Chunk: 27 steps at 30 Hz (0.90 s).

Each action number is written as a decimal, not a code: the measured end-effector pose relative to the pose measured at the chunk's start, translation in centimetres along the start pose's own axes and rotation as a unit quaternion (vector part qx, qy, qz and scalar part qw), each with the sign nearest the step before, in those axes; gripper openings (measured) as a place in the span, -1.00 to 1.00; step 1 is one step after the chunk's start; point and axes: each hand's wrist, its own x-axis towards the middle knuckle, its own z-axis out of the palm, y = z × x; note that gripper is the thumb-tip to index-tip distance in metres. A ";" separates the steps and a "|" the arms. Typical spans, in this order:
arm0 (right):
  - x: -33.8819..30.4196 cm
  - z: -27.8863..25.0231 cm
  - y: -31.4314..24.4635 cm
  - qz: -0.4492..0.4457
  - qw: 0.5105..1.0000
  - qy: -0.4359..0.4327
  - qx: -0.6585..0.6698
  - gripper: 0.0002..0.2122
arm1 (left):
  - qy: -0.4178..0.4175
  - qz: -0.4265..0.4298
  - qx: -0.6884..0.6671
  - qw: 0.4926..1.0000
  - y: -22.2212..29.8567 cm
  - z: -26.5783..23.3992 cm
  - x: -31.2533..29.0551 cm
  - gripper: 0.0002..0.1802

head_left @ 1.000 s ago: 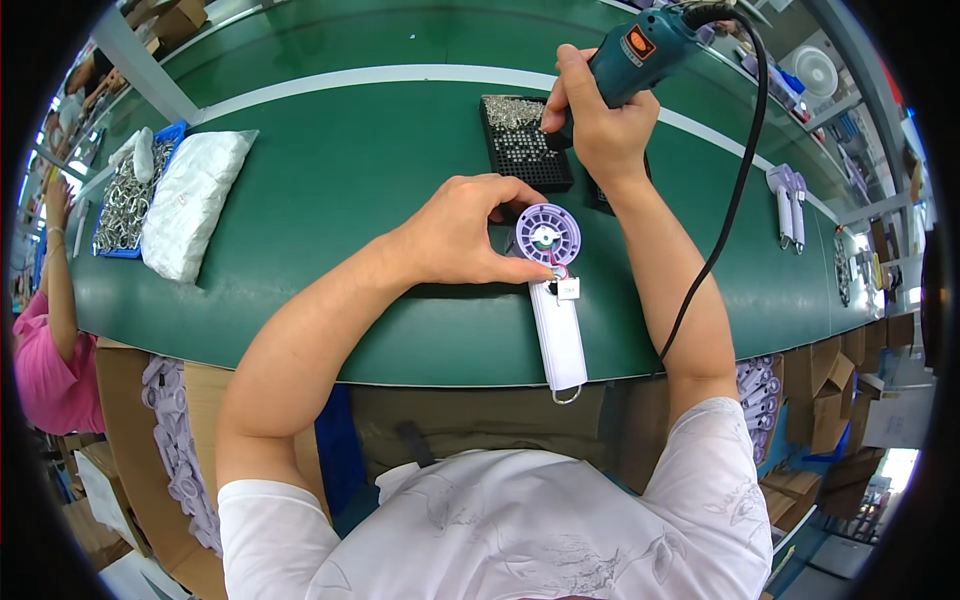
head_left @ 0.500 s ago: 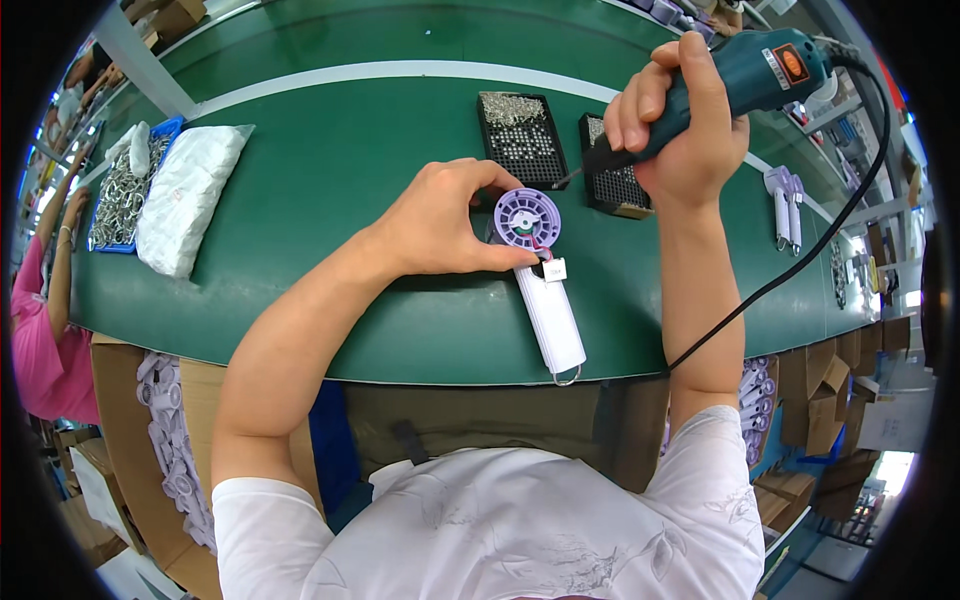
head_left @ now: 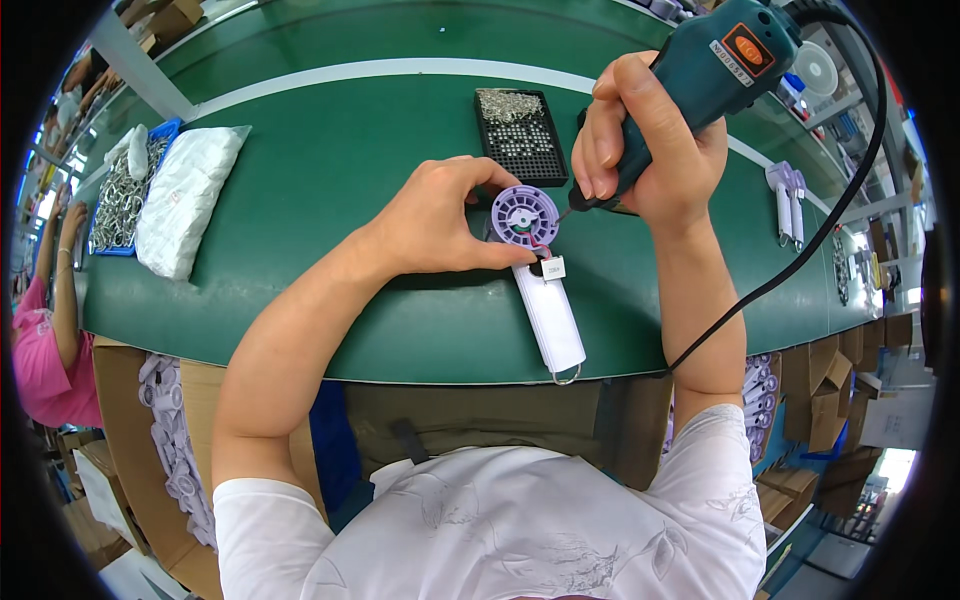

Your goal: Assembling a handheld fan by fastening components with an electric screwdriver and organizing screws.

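Observation:
My left hand (head_left: 450,215) grips a small handheld fan (head_left: 548,315) by its round purple head, thumb on the near side and fingers round the far side. The fan lies on the green table, its white handle toward me and a metal ring at the handle's end. A small white connector and wires show at the neck. In my right hand (head_left: 665,150) is a teal electric screwdriver (head_left: 715,75) with a black cord. Its bit points down-left at the right rim of the fan head; whether it touches, I cannot tell.
Beyond the fan stands a black tray of screws (head_left: 520,135); a second lies mostly behind my right hand. At left are a white plastic bag (head_left: 190,200) and a blue bin of metal rings (head_left: 125,205). More purple fans (head_left: 787,205) lie at right. Cartons of parts (head_left: 180,440) flank me below.
My right hand has brought the screwdriver down and left, its tip now at the fan head's right rim. The left hand and fan have barely moved.

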 end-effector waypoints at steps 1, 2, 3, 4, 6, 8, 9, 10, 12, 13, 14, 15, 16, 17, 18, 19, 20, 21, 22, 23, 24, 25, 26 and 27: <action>0.0 0.0 0.0 0.004 1.000 -0.002 -0.006 -0.82 | 0.000 0.001 0.000 1.000 0.0 0.0 0.0 -0.29; -0.2 0.1 0.0 0.004 1.000 -0.001 -0.007 -0.82 | 0.000 -0.003 0.002 1.000 0.0 0.0 0.0 -0.29; -0.4 0.2 0.1 0.018 1.000 0.002 -0.019 -0.82 | -0.001 -0.005 0.003 1.000 0.1 0.1 0.0 -0.29; -0.7 0.3 0.1 0.032 0.999 0.006 -0.032 -0.83 | -0.003 -0.002 0.002 1.000 0.2 0.2 -0.1 -0.29; -1.5 0.4 0.5 0.085 0.995 -0.003 -0.056 -0.85 | -0.010 -0.017 0.000 1.000 0.6 0.2 0.1 -0.31; -1.8 1.1 0.4 0.069 0.991 -0.049 -0.104 -0.90 | -0.005 -0.017 -0.009 1.000 0.5 -0.1 -0.3 -0.34; -1.9 0.7 0.6 0.066 0.991 -0.067 -0.095 -0.91 | -0.003 -0.014 -0.012 1.000 0.4 0.1 -0.3 -0.35; -2.1 0.8 0.5 0.069 0.992 -0.063 -0.089 -0.91 | -0.006 -0.022 -0.024 0.999 0.4 0.2 -0.3 -0.36; -2.2 0.5 0.8 0.045 0.994 -0.057 -0.083 -0.91 | -0.005 -0.016 -0.019 1.000 0.5 0.3 -0.2 -0.37; -2.4 0.0 0.7 0.047 0.995 -0.055 -0.073 -0.90 | -0.002 -0.024 -0.025 0.999 0.7 0.6 0.0 -0.38; -2.4 -0.2 0.8 0.049 0.995 -0.058 -0.057 -0.90 | -0.004 -0.029 -0.029 0.999 0.8 0.6 0.0 -0.39; -2.3 -0.5 0.8 0.053 0.995 -0.059 -0.056 -0.89 | -0.005 -0.035 -0.032 0.999 0.8 0.7 0.1 -0.39; -2.3 -0.8 0.6 0.049 0.995 -0.057 -0.060 -0.89 | -0.009 -0.040 -0.030 0.999 0.9 0.7 0.4 -0.38; -2.2 -0.5 0.7 0.059 0.996 -0.050 -0.052 -0.90 | -0.004 -0.039 -0.025 0.999 0.8 0.5 0.4 -0.38; -2.0 -0.2 0.9 0.070 0.996 -0.046 -0.041 -0.90 | -0.005 -0.036 -0.027 0.999 0.6 0.4 0.3 -0.37; -1.9 -0.1 1.2 0.088 0.994 -0.034 -0.046 -0.89 | -0.005 -0.036 -0.028 0.999 0.2 0.2 0.1 -0.36; -1.9 0.1 1.6 0.090 0.994 -0.029 -0.055 -0.89 | -0.002 -0.029 -0.018 0.999 0.1 -0.2 -0.1 -0.34; -1.8 0.1 1.9 0.092 0.994 -0.028 -0.061 -0.88 | 0.003 -0.017 -0.030 0.999 -0.2 -0.3 -0.3 -0.34; -1.9 0.3 2.4 0.083 0.995 -0.034 -0.047 -0.86 | 0.000 -0.019 -0.044 0.999 -0.6 -0.5 -0.5 -0.34; -1.9 0.2 2.7 0.070 0.996 -0.034 -0.051 -0.86 | 0.004 -0.023 -0.050 0.998 -1.0 -0.3 -0.7 -0.33; -2.1 -0.1 3.2 0.053 0.997 -0.049 -0.020 -0.85 | 0.006 -0.021 -0.042 0.999 -1.4 0.0 -0.6 -0.32; -2.3 -0.4 2.4 0.071 0.997 -0.020 0.005 -0.87 | 0.006 0.001 -0.061 0.998 -1.1 0.2 -0.1 -0.31; -2.4 -1.0 2.0 0.059 0.998 -0.034 0.009 -0.87 | -0.022 0.005 -0.037 0.999 -0.4 0.2 0.4 -0.31; -2.8 -1.3 1.8 0.061 0.998 -0.005 0.008 -0.88 | -0.011 0.035 -0.016 0.999 -0.4 0.4 0.6 -0.29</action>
